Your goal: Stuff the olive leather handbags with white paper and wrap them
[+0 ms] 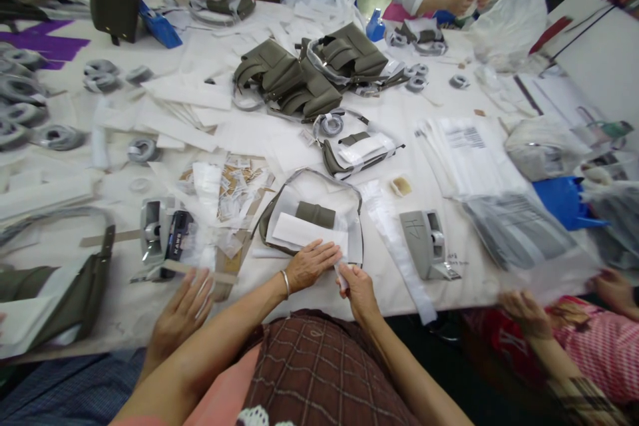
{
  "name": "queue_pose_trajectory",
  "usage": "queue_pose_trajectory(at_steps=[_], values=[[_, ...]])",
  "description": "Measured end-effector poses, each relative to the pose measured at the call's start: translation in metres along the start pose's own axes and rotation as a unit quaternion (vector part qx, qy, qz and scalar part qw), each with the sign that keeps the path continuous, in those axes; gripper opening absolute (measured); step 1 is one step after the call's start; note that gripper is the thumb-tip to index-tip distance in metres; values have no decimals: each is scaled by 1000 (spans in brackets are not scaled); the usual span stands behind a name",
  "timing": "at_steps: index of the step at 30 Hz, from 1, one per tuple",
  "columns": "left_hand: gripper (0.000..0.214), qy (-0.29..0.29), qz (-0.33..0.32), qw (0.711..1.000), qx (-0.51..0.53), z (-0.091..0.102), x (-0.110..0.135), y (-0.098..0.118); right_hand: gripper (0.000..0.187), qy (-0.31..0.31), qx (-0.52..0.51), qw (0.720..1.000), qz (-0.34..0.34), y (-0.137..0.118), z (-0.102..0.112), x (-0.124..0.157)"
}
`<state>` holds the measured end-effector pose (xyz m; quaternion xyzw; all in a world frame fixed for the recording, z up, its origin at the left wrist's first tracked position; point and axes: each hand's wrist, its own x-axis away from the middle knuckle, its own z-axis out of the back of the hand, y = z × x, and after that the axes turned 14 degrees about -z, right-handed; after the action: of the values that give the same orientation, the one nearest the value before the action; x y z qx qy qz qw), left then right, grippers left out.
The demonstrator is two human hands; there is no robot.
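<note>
An olive-green handbag lies on the table in front of me, its looped strap covered in pale wrapping. A white packing sheet is across its front. My left hand, with a bracelet at the wrist, rests flat on the sheet's lower right part, fingers stretched out. Beside it, at the bag's lower right corner, my right hand pinches the edge of a white wrapping sheet between thumb and fingers. How far that edge runs under the hands is hidden.
Tape dispensers stand left and right. Beyond are a partly wrapped bag, piled olive bags and coiled straps. A stack of plastic bags lies right. A co-worker's hand reaches in from the left; other people work around the table.
</note>
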<state>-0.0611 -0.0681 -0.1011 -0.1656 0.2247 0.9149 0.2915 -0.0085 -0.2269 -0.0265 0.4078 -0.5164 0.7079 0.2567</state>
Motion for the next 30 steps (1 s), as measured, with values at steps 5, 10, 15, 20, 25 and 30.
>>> queue_pose_trajectory(at_steps=[5, 10, 15, 20, 25, 30], values=[[39, 41, 28, 996, 75, 0, -4, 2, 47, -14, -11, 1000, 13, -13, -4, 4], [21, 89, 101, 987, 84, -9, -15, 6, 48, -47, 78, 995, 29, -23, 8, 7], [21, 98, 104, 986, 87, -11, -17, 7, 64, 45, 164, 962, 213, -24, 38, 5], [24, 107, 112, 983, 95, -9, -19, 7, 66, 16, 359, 878, 318, -35, 39, -4], [27, 101, 124, 984, 77, -6, -22, 9, 86, -71, 499, 770, 392, -30, 33, -7], [24, 99, 129, 983, 83, -7, -23, 8, 80, -12, 517, 738, 433, -17, 37, -7]])
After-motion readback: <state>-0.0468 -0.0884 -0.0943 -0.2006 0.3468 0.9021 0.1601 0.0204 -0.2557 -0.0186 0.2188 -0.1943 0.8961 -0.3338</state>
